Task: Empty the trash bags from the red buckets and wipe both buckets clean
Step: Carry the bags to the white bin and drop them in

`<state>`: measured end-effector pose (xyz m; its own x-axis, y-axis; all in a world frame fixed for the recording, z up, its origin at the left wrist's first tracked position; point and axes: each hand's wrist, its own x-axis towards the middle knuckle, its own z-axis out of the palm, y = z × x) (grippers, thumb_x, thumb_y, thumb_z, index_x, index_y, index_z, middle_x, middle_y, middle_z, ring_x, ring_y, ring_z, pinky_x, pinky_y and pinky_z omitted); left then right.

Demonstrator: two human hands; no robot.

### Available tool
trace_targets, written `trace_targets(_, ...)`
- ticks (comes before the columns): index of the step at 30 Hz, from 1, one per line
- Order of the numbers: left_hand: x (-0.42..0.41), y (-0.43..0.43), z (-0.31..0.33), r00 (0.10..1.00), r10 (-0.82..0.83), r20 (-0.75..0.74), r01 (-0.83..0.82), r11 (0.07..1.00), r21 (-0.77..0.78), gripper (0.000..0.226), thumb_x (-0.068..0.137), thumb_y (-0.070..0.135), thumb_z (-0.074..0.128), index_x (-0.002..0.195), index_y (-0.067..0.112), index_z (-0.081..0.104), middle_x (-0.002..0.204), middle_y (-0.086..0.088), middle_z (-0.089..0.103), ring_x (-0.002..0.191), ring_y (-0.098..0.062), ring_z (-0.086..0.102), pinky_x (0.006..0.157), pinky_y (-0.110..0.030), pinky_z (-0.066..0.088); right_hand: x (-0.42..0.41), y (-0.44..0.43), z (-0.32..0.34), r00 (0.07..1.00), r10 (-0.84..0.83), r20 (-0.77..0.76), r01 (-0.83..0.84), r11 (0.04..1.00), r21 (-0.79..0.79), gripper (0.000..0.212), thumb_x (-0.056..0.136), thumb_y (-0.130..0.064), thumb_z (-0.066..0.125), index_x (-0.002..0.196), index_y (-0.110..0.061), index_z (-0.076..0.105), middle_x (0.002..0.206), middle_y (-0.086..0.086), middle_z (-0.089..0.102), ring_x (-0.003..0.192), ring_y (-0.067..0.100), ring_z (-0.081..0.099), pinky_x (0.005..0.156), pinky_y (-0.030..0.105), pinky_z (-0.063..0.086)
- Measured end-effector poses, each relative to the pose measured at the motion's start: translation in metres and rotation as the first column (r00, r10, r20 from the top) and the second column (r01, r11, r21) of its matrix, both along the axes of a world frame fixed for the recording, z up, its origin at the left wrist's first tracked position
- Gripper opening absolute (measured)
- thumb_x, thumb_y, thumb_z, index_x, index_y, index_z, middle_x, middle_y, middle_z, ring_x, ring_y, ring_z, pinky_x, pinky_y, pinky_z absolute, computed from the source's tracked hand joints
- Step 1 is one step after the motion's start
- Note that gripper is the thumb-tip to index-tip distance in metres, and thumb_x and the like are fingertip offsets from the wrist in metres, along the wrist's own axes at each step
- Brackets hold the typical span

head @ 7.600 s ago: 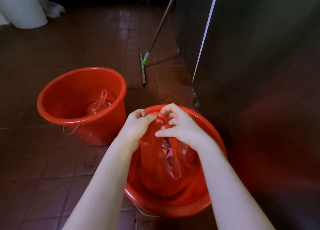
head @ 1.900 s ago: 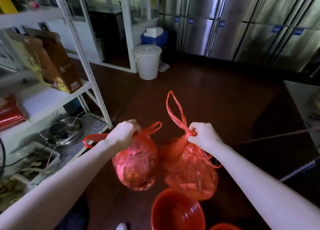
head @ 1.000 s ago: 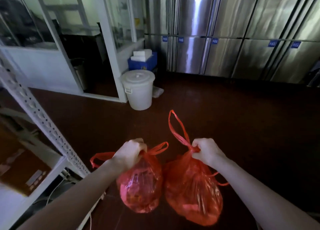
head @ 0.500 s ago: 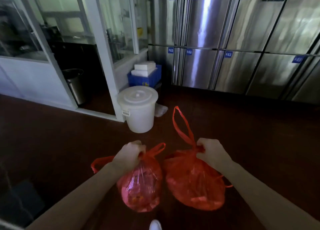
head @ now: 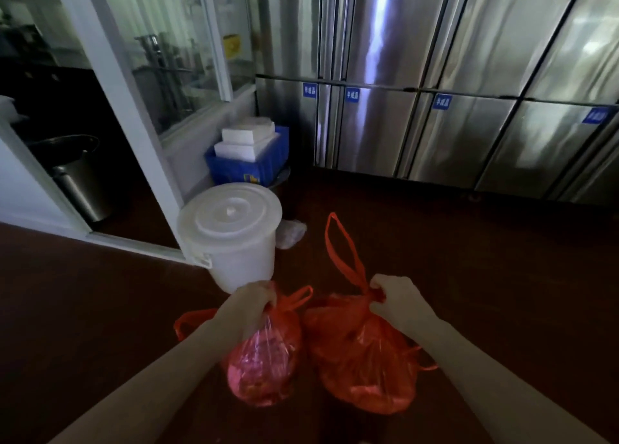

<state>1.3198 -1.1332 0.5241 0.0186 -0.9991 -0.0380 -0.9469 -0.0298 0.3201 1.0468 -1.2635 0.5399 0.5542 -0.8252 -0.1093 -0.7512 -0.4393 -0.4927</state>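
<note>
I see my left hand [head: 249, 304] gripping one knotted red bag [head: 264, 363], my right hand [head: 397, 298] gripping another red bag [head: 365, 360], both bulging, near the white lidded bin [head: 231, 229].

2 red bags [head: 361, 370], a white lidded bucket [head: 231, 239], a blue crate [head: 249, 169].

bare left hand [head: 249, 306], bare right hand [head: 400, 301], slim forearms uncovered throughout

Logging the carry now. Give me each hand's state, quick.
Left hand: closed, gripping the gathered top of the left red bag.
Right hand: closed, gripping the tied top of the right red bag.
</note>
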Motion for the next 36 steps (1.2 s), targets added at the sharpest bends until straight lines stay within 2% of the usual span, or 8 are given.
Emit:
trace_targets(5, 0.044, -0.123, -0.028, 0.999, 0.033, -0.003, -0.033, 0.999, 0.039, 0.012, 0.086, 0.011, 0.06, 0.092, 0.009, 0.07, 0.104, 0.004, 0.058, 0.098, -0.014, 0.056, 0.077, -0.015, 0.032, 0.05, -0.131, -0.027, 0.999, 0.033, 0.009, -0.033, 0.999, 0.035, 0.019, 0.073, -0.018, 0.065, 0.092, -0.018, 0.065, 0.085, 0.0, 0.067, 0.079, 0.019, 0.064, 0.076, 0.036, 0.052)
trace_targets(9, 0.068, -0.206, -0.046, 0.992, 0.106, -0.065, -0.097, 0.987, 0.129, 0.029, 0.082, 0.027, 0.052, 0.092, 0.008, 0.072, 0.111, -0.003, 0.062, 0.104, -0.019, 0.058, 0.082, -0.018, 0.035, 0.082, -0.214, -0.053, 0.999, 0.052, 0.01, -0.053, 0.994, 0.094, 0.021, 0.073, -0.016, 0.065, 0.095, -0.016, 0.065, 0.087, 0.002, 0.068, 0.08, 0.022, 0.064, 0.075, 0.034, 0.051)
trace_targets(13, 0.094, -0.288, -0.065, 0.989, 0.137, -0.055, -0.128, 0.981, 0.146, 0.019, 0.085, 0.019, 0.059, 0.097, 0.011, 0.071, 0.116, -0.004, 0.061, 0.107, -0.022, 0.057, 0.085, -0.024, 0.04, 0.116, -0.305, -0.073, 0.999, 0.041, 0.006, -0.042, 0.991, 0.127, 0.028, 0.076, -0.016, 0.067, 0.103, -0.012, 0.066, 0.098, 0.006, 0.069, 0.089, 0.024, 0.064, 0.082, 0.035, 0.05)
trace_targets(15, 0.103, -0.321, -0.075, 0.983, 0.169, -0.07, -0.158, 0.978, 0.139, 0.022, 0.086, 0.021, 0.056, 0.097, 0.011, 0.072, 0.11, -0.007, 0.065, 0.102, -0.026, 0.06, 0.079, -0.021, 0.037, 0.134, -0.343, -0.08, 1.0, 0.024, 0.002, -0.024, 0.989, 0.143, 0.029, 0.076, -0.017, 0.068, 0.105, -0.011, 0.066, 0.1, 0.007, 0.068, 0.091, 0.024, 0.064, 0.084, 0.037, 0.05)
trace_targets(20, 0.134, -0.402, -0.11, 0.977, 0.195, -0.088, -0.182, 0.974, 0.136, 0.021, 0.089, 0.013, 0.058, 0.104, 0.013, 0.072, 0.109, -0.006, 0.066, 0.101, -0.024, 0.06, 0.082, -0.02, 0.036, 0.182, -0.426, -0.109, 0.999, 0.016, -0.048, -0.007, 0.983, 0.185, 0.033, 0.077, -0.019, 0.069, 0.108, -0.01, 0.064, 0.102, 0.009, 0.068, 0.094, 0.026, 0.064, 0.086, 0.038, 0.05)
trace_targets(25, 0.178, -0.482, -0.153, 0.972, 0.217, -0.092, -0.198, 0.964, 0.175, 0.023, 0.087, 0.006, 0.053, 0.099, 0.015, 0.07, 0.106, -0.002, 0.062, 0.098, -0.021, 0.058, 0.082, -0.024, 0.039, 0.228, -0.501, -0.146, 0.991, -0.029, -0.128, 0.06, 0.968, 0.242, 0.033, 0.082, -0.018, 0.066, 0.114, -0.01, 0.06, 0.106, 0.007, 0.066, 0.096, 0.024, 0.063, 0.089, 0.037, 0.049)
trace_targets(34, 0.239, -0.595, -0.245, 0.961, 0.198, -0.193, -0.136, 0.947, 0.292, 0.016, 0.086, 0.009, 0.055, 0.093, 0.009, 0.069, 0.104, -0.007, 0.06, 0.099, -0.025, 0.058, 0.077, -0.024, 0.036, 0.307, -0.61, -0.241, 0.971, -0.12, -0.205, 0.188, 0.916, 0.355, 0.028, 0.084, -0.015, 0.065, 0.111, -0.013, 0.058, 0.094, 0.003, 0.063, 0.086, 0.023, 0.064, 0.079, 0.035, 0.053)
trace_targets(36, 0.233, -0.614, -0.267, 0.96, 0.162, -0.229, -0.085, 0.946, 0.313, 0.024, 0.085, 0.02, 0.052, 0.089, 0.005, 0.071, 0.102, -0.013, 0.063, 0.096, -0.027, 0.061, 0.079, -0.025, 0.042, 0.315, -0.631, -0.272, 0.964, -0.139, -0.227, 0.219, 0.899, 0.378, 0.029, 0.085, -0.014, 0.064, 0.114, -0.012, 0.057, 0.096, 0.005, 0.063, 0.086, 0.025, 0.064, 0.077, 0.035, 0.053)
